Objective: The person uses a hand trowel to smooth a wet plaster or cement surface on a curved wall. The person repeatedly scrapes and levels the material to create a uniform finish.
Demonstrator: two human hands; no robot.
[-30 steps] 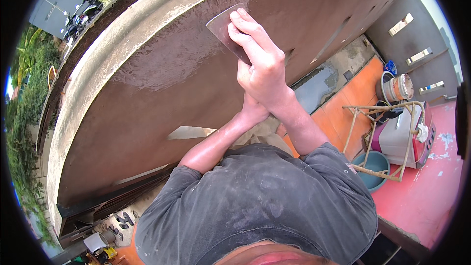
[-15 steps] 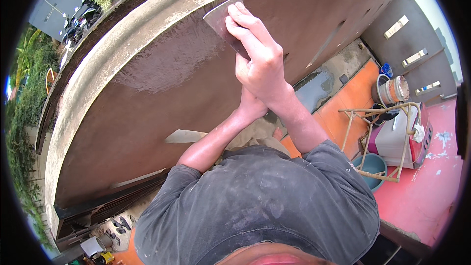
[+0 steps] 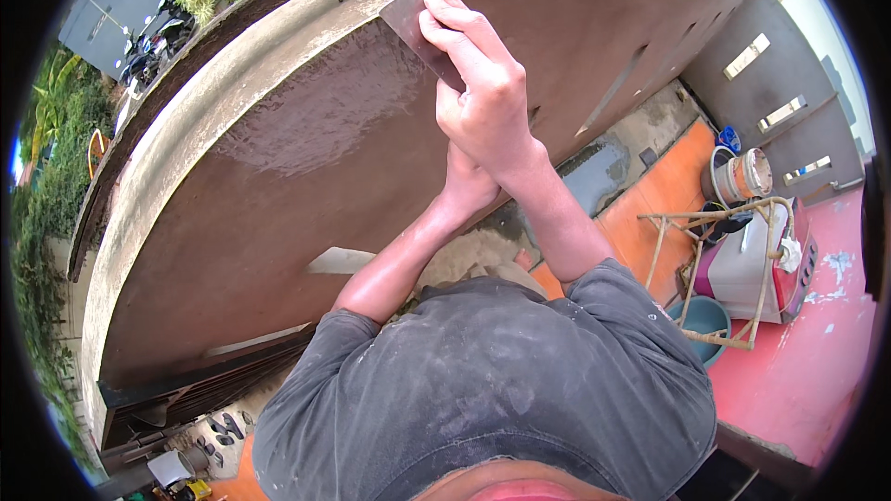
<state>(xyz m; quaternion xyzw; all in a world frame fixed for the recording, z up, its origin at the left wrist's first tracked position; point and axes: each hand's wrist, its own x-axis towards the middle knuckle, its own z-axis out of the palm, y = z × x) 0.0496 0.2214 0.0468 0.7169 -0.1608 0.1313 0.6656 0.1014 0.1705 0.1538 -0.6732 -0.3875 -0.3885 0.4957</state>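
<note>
My right hand (image 3: 483,97) presses a flat grey steel trowel (image 3: 413,14) against the wet brown plastered wall (image 3: 306,158), close under the wall's grey concrete top edge (image 3: 278,32). Its fingers lie spread along the blade's right side. My left hand (image 3: 461,190) sits just below, tucked against my right wrist. Whether it grips anything is hidden by the right hand. A darker, glossy patch of fresh plaster spreads left of the trowel.
Below right lie an orange floor (image 3: 668,195), a bucket (image 3: 738,176), a white and red box (image 3: 756,264) inside a stick frame, and a teal basin (image 3: 705,315). Greenery (image 3: 51,158) and parked motorbikes (image 3: 153,46) show beyond the wall. Tools lie at lower left (image 3: 176,464).
Both hands have slid the trowel upward along the wall, from below the ledge to right against the concrete top edge.
</note>
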